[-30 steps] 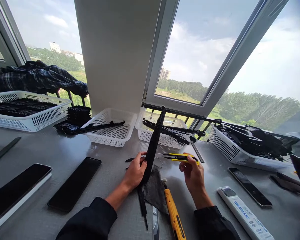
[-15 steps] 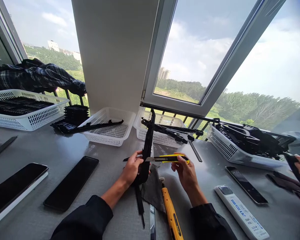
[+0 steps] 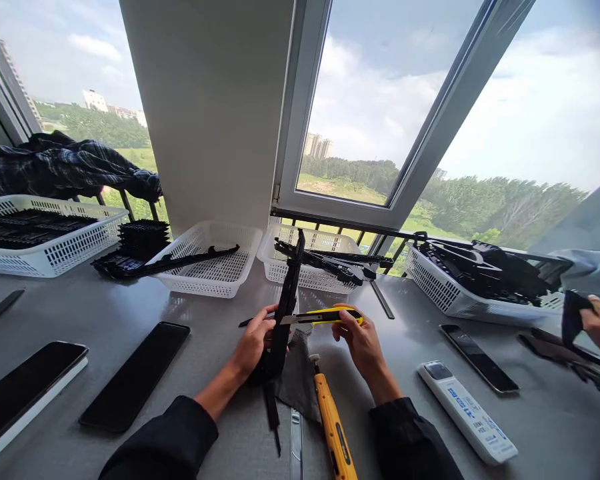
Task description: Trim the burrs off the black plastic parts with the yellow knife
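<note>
Grey table (image 3: 130, 307): knife (image 3: 325, 316) (right grip) against strip (image 3: 285, 300)

The left hand (image 3: 253, 341) holds a black plastic strip (image 3: 286, 293) upright on the bench (image 3: 130, 313); the right hand (image 3: 360, 340) sets a yellow utility knife (image 3: 325, 316) against it.

Long black plastic strip (image 3: 286, 293) is held upright, leaning slightly right, lower end on grey cloth; yellow utility knife (image 3: 325, 315) is held level, blade extended, tip touching strip.
</note>
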`<control>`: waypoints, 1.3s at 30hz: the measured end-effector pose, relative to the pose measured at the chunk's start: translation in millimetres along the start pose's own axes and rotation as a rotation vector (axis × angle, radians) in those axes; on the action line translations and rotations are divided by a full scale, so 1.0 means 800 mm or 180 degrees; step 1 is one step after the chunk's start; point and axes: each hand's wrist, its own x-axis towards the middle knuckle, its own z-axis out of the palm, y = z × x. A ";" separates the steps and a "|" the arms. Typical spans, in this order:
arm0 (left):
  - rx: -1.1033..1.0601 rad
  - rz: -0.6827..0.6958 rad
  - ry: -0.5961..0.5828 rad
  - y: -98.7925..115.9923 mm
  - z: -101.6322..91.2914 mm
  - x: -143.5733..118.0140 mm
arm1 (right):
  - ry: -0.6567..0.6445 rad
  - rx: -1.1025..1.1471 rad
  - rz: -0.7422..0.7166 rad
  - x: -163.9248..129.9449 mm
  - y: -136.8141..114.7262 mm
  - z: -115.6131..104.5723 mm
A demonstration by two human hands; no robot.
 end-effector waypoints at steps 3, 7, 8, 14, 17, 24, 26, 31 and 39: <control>-0.0100 0.0019 0.0055 0.000 -0.003 0.003 | -0.0221 -0.0017 0.0170 0.001 -0.001 -0.001; -0.0266 0.0133 0.0111 -0.001 -0.004 0.007 | -0.0490 -0.0069 0.0312 -0.002 0.000 0.000; -0.0305 0.0165 0.0130 -0.002 -0.004 0.007 | -0.0540 -0.0096 0.0336 -0.002 0.001 0.001; -0.0309 0.0197 0.0251 -0.006 -0.004 0.009 | -0.0262 -0.0023 0.0188 -0.003 -0.006 0.000; -0.0324 0.0255 0.0343 -0.005 -0.005 0.010 | -0.0409 0.0008 0.0306 -0.005 -0.010 0.001; -0.0243 0.0419 0.0457 0.003 -0.006 0.011 | -0.0425 -0.0091 0.0229 -0.006 -0.009 0.003; -0.0221 0.0405 0.0467 0.002 -0.007 0.012 | -0.0523 -0.0111 0.0309 -0.007 -0.008 0.003; -0.0276 0.0403 0.0412 0.000 -0.009 0.013 | -0.0580 -0.0136 0.0314 -0.008 -0.007 0.001; -0.0437 0.0432 0.0336 -0.004 -0.011 0.014 | -0.0419 -0.0021 0.0300 -0.006 -0.002 -0.004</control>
